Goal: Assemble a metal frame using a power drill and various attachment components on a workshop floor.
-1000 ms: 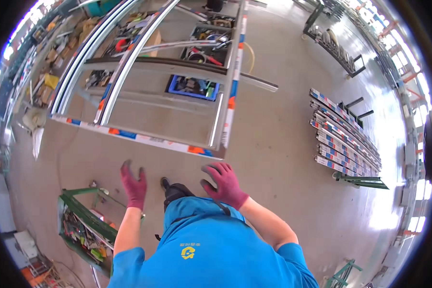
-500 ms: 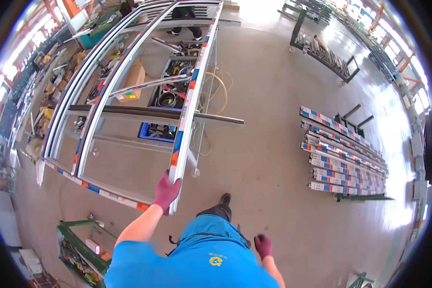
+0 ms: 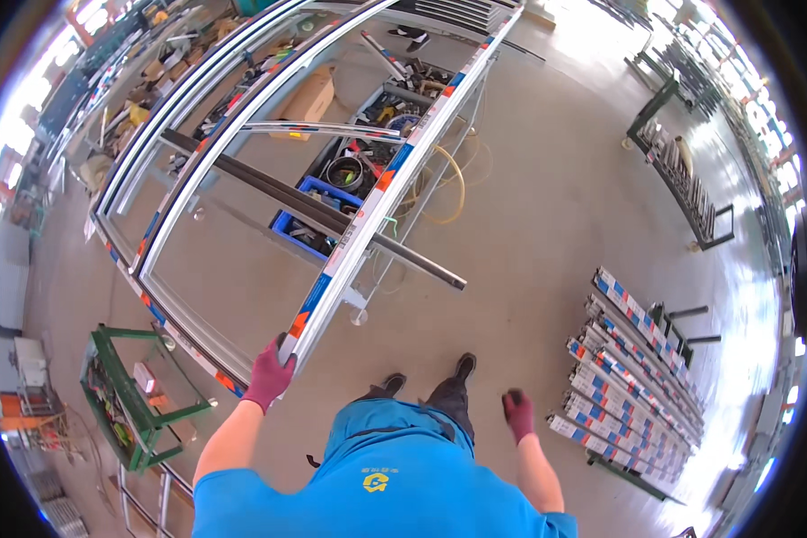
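My left hand [image 3: 267,375], in a dark red glove, is closed around the near corner of a large silver metal frame [image 3: 354,240]. The frame has crossbars and strips of orange, blue and white film, and it lies over dark support bars [image 3: 421,262]. At my right side hangs my right hand [image 3: 517,414], gloved alike, its fingers curled together and nothing showing in them. It is apart from everything, nearest to a stack of film-wrapped metal profiles [image 3: 637,377] on the right.
Blue bins [image 3: 300,235] of small parts and a cardboard box [image 3: 307,99] show beneath the frame. A green metal cart [image 3: 108,334] stands at the lower left. A yellow hose [image 3: 462,184] curls on the floor. Farther right is a dark trolley [image 3: 681,175] carrying metal bars.
My view has swung to the left, so the frame and the profile stack appear turned. My left hand keeps its grip on the frame's corner. Both my shoes now show.
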### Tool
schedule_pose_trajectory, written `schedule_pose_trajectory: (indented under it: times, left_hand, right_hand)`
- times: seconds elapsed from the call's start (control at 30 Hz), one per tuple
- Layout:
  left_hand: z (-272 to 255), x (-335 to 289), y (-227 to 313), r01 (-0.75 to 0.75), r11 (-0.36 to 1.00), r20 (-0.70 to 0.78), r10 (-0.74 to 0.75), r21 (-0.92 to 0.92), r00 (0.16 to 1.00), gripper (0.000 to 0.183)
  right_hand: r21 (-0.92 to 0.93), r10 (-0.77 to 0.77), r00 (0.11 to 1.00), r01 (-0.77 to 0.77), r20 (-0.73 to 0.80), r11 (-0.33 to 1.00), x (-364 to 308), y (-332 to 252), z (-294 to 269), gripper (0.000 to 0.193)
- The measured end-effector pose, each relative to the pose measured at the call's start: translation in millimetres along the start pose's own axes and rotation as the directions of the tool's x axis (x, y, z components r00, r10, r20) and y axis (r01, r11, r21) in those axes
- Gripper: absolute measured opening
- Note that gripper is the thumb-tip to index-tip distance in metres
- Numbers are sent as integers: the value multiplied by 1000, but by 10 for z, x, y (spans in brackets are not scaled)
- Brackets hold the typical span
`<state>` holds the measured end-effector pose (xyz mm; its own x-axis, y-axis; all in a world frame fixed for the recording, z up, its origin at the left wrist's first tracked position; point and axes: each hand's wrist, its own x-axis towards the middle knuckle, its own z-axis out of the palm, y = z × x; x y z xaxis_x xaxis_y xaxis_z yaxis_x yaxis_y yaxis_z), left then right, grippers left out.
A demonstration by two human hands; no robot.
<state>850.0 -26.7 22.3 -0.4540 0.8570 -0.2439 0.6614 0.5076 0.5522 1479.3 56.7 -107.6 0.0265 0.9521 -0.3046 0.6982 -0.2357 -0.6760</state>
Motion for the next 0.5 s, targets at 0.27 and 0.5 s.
schedule_pose_trajectory:
  times: [0.27, 0.5]
  left_hand:
    - [124, 500, 754, 109, 981, -155, -83, 162, 984, 84]
    - [477, 2213, 2071, 47, 990, -237, -14, 133, 971, 77]
  right_hand:
    - [12, -527, 848, 528, 54, 849, 2967, -2406, -1404, 28]
    - [121, -791, 521, 806, 322, 580, 4221, -4668, -1063, 33]
